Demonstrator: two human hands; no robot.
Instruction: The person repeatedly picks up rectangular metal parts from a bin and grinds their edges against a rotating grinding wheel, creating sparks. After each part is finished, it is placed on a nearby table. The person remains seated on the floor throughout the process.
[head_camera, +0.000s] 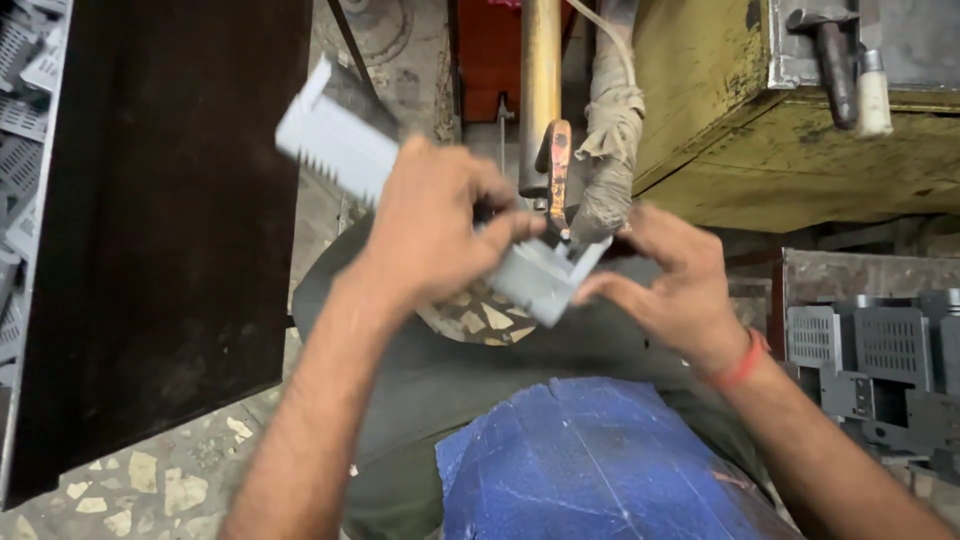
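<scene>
Now two hands on one grey metal bracket (540, 275) above the lap: left hand (435, 225) fingers clamped on its top, right hand (665, 285) fingers pinching its right corner; one stack of grey brackets (880, 370) sits at right

The floor (160, 480) is grey stone with pale chips in it. A tall dark brown metal panel (160, 220) stands on it at the left. A heap of grey metal boxes with small holes (870, 370) sits at the right.
</scene>
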